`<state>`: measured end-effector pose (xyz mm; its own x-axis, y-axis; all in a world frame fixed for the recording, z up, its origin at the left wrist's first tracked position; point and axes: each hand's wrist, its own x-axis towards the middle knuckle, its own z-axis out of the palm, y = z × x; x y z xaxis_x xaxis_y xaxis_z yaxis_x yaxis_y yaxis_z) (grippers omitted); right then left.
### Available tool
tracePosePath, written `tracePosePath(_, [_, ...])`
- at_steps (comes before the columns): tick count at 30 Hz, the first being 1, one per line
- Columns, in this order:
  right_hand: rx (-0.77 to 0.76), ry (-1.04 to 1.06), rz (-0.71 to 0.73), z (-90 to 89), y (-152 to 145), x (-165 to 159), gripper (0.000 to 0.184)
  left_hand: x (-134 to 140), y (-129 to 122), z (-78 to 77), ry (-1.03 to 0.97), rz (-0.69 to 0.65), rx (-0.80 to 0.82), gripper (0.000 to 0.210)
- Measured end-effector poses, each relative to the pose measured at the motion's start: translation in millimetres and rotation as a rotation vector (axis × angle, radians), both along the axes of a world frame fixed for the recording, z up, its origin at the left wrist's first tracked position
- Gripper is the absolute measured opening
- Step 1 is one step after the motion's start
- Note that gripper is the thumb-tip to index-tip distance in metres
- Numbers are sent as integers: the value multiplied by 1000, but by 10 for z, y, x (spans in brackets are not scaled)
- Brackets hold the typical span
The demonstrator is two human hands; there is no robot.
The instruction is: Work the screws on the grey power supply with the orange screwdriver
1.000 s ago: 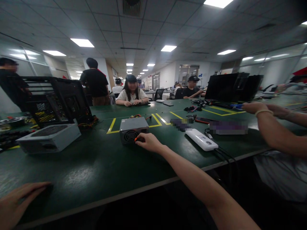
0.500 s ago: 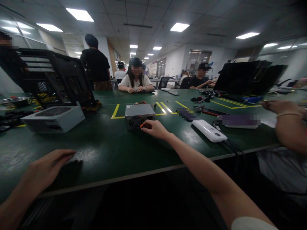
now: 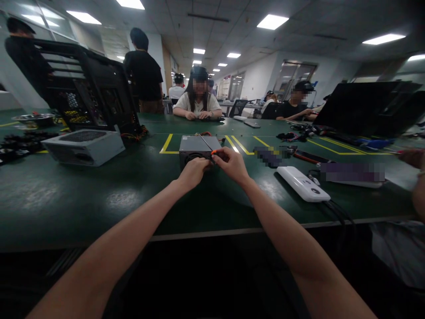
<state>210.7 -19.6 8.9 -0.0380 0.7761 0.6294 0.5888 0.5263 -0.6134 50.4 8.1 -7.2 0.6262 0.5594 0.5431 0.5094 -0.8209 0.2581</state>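
A grey power supply unit (image 3: 197, 142) with a fan grille stands on the green table in front of me. My right hand (image 3: 234, 166) is closed on the orange handle of a screwdriver (image 3: 206, 142) at the unit's right side. The thin metal shaft slants up and left across the unit's top. My left hand (image 3: 193, 172) lies against the front of the unit, partly covering the fan. Its fingers are pressed together close to the right fingertips, and whatever lies between them is hidden.
To the left stand a second, lighter power supply (image 3: 84, 148) and an open black computer case (image 3: 96, 88). A white power bank (image 3: 303, 184) with cables lies to the right. Across the table sits a person (image 3: 197, 99); another person's arm (image 3: 419, 190) shows at the right edge.
My left hand has moved from the table's near left to the front of the power supply. My right hand has turned the screwdriver, whose shaft now points up and left. The view has shifted.
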Motion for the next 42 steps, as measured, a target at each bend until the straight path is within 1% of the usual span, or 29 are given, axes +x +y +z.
tracePosePath(4, [29,-20,-22,21,-10,-6,23,-31,54,-47,-157,-32,-17,29])
tracePosePath(9, [14,-19,-40,44,-21,5,23,-66,46,-38,-214,15,-47,26])
tracePosePath(11, [-19,-9,-10,39,-23,4,24,-84,22,-34,-225,30,-69,24])
tracePosePath(13, [-65,-5,57,25,-23,-5,23,-128,-6,-38,-233,56,-112,24])
tracePosePath(15, [-92,-16,104,6,-21,-16,21,-197,-23,-52,-238,79,-176,22])
tracePosePath(18, [-104,-84,82,-15,-24,-24,21,-304,-14,-84,-250,94,-288,21])
tracePosePath(20, [-136,-155,82,-20,-35,-27,18,-340,7,-98,-299,96,-384,20])
tracePosePath(22, [-175,-200,121,-22,-55,-38,14,-336,23,-100,-427,73,-540,19])
tracePosePath(25, [-193,-195,191,-40,-95,-93,20,-288,11,-85,-724,3,-812,16])
tracePosePath(27, [-188,-189,221,-63,-121,-152,23,-257,-21,-69,-884,-25,-952,15])
tracePosePath(30, [-162,-201,236,-94,-147,-238,21,-229,-83,-43,-990,-50,-1105,19])
tracePosePath(33, [-96,-237,201,-105,-155,-281,14,-213,-133,-19,-1015,-61,-1196,20])
tracePosePath(35, [-49,-275,168,-104,-153,-286,10,-205,-152,-8,-1010,-58,-1229,19])
tracePosePath(38, [-15,-305,135,-105,-148,-282,10,-203,-154,-2,-1017,-62,-1245,18])
tracePosePath(42, [8,-308,132,-114,-144,-274,9,-223,-134,-13,-1039,-62,-1262,19])
